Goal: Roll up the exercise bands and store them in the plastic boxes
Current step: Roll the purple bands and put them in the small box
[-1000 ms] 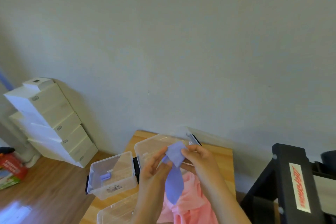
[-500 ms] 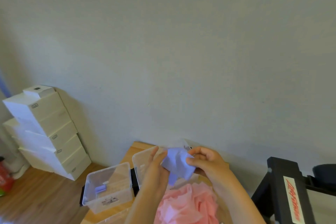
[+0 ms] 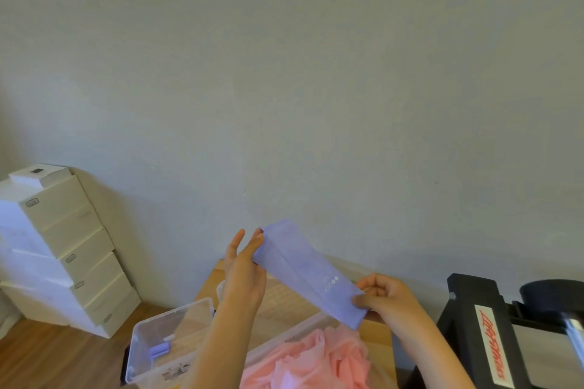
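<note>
Now the purple band (image 3: 303, 271) is stretched flat and taut between two hands held apart, where half a second ago it was a crumpled bunch with both hands close together. The right hand (image 3: 385, 297) has its fingers curled and pinches the band's lower right end. The left hand (image 3: 245, 271) has its fingers straight and upright against the upper left end; whether the thumb grips from behind cannot be told. White dots are printed on the band near the right hand. Below the forearms a heap of pink bands (image 3: 316, 363) lies on the wooden counter (image 3: 376, 338). The left forearm crosses in front of this heap and hides most of a second clear box (image 3: 220, 287), of which only a rim corner shows. At the counter's left edge stands a clear plastic box (image 3: 189, 313) with a small rolled purple band (image 3: 159, 349) inside it. To the right is a black stand (image 3: 467, 309) with a label in red lettering. Farther left, on the wooden floor (image 3: 47, 357), white stacked drawers (image 3: 63, 246) stand against the pale wall (image 3: 284, 73).
</note>
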Available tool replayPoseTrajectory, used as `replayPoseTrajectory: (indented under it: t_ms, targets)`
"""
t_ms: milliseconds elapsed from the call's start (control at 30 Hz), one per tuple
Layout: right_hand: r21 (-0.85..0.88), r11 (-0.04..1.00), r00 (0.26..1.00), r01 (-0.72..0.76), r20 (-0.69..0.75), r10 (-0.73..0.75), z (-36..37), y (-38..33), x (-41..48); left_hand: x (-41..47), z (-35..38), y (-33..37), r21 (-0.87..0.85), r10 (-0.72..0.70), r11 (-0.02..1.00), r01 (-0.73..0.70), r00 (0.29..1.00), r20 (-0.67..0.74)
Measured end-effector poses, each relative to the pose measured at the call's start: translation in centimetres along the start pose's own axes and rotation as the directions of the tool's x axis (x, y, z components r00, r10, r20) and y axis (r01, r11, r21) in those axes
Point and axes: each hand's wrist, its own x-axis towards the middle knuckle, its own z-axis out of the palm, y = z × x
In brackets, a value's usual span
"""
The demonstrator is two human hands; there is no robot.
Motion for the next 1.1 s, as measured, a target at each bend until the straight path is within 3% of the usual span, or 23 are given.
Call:
replayPoseTrajectory:
  t_ms: [200,333,467,633,800,900,1100]
  targets:
    - [-0.119,0.993,1.000,-0.016,0.012,0.017,2.1,0.8,0.0,-1.0,0.6,-1.3,0.200,0.020,0.979,-0.042,0.994,0.108]
    - [-0.069,0.997,0.999,0.042,0.014,-0.041,4.2,-0.8,-0.4,-2.0,0.8,-1.9,0.335,0.010,0.939,-0.079,0.979,0.203]
    - [0.002,0.997,0.996,0.083,0.024,-0.083,5.5,-2.3,-0.4,-1.7,1.3,-1.7,0.486,0.002,0.870,-0.080,0.987,0.158]
    - [0.124,0.983,0.987,0.136,0.066,-0.144,5.7,-2.7,-0.1,-4.3,0.0,0.2,0.546,0.030,0.795,-0.265,0.916,0.401]
    - [0.214,0.975,0.963,0.053,0.246,-0.107,6.3,-2.7,0.0,-5.4,0.1,0.1,0.590,0.015,0.734,-0.336,0.877,0.480]
    - [0.299,0.954,0.983,0.014,0.173,-0.068,6.8,-2.4,0.3,-6.0,-0.2,-0.2,0.625,-0.008,0.687,-0.371,0.856,0.517]
    - [0.309,0.935,0.985,0.171,-0.024,-0.172,8.3,-2.1,0.0,-6.7,-0.1,0.1,0.574,0.039,0.720,-0.390,0.848,0.528]
